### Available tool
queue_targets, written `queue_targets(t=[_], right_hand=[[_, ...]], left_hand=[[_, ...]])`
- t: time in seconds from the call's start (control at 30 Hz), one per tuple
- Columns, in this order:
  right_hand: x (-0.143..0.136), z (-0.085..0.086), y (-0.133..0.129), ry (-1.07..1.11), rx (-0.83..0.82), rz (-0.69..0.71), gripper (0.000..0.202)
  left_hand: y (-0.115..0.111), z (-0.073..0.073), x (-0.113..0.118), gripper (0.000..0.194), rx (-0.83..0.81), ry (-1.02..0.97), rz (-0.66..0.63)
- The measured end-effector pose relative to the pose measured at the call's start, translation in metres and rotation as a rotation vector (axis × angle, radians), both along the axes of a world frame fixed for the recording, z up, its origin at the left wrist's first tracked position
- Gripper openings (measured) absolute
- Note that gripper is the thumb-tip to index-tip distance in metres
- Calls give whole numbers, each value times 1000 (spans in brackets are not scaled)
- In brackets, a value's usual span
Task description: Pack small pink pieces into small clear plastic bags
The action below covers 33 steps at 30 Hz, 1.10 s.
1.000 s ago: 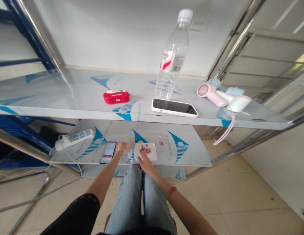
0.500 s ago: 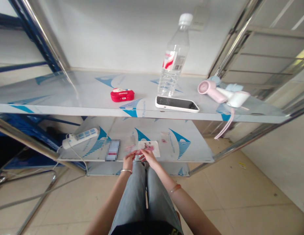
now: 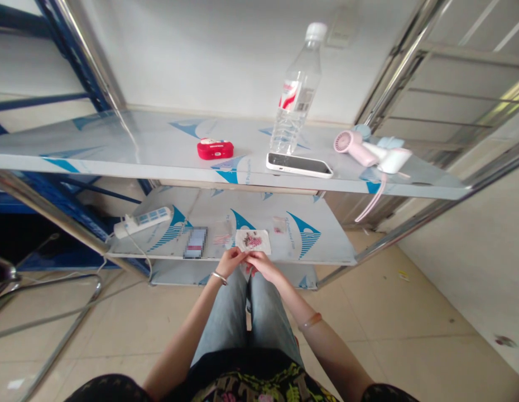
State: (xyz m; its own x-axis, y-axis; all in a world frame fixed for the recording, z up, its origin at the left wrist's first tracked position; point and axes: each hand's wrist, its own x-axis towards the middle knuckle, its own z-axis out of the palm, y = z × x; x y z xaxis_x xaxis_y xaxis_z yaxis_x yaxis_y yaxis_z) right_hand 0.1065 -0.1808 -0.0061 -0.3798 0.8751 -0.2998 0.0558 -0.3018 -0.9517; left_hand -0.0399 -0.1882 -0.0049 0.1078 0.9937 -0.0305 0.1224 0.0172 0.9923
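My left hand [image 3: 231, 261] and my right hand [image 3: 260, 263] meet at the fingertips above my knees, at the front edge of the lower shelf [image 3: 326, 251]. Both are closed in a pinch; whatever lies between the fingers is too small to make out. Just beyond them a white sheet [image 3: 264, 234] carries a small pile of pink and dark beads [image 3: 253, 240]. To the left lies a clear bag with pink pieces [image 3: 221, 239], and farther left a phone [image 3: 195, 243] with a blurred screen. A second small clear bag [image 3: 279, 225] rests to the right.
On the upper shelf [image 3: 159, 151] are a red case [image 3: 215, 149], a clear plastic bottle [image 3: 296, 89], a white-edged phone [image 3: 299, 165] and a pink handheld fan [image 3: 355, 148] beside a white one. A power strip [image 3: 143, 221] with a cable sits at the lower shelf's left.
My hands have come closer together, and the fingertips now meet slightly farther right, in front of the white sheet. The view has tilted, so the shelves appear higher.
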Motion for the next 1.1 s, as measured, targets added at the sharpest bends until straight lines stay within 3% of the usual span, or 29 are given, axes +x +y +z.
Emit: queue_targets(t=[0.13,0.4,0.63,0.87,1.0,1.1], right_hand=[[-1,5,-9,110,-42,8,22],[6,2,-19,89,11,-36,37],[19,-2,-23,72,-42,-20,31],[30,-4,-24,48,3,20,35],[31,-3,-23,60,42,10,36],[28,-5,-22,-30,94,-12,32]], left_hand=[[-6,0,6,51,-103,-170,-146],[-11,3,5,51,-201,-187,-328],[-14,-2,11,51,-273,-243,-276],[-13,-1,9,46,-249,-180,-440],[-10,-6,5,40,-307,-230,-410],[-9,-8,7,32,-288,-148,-338]])
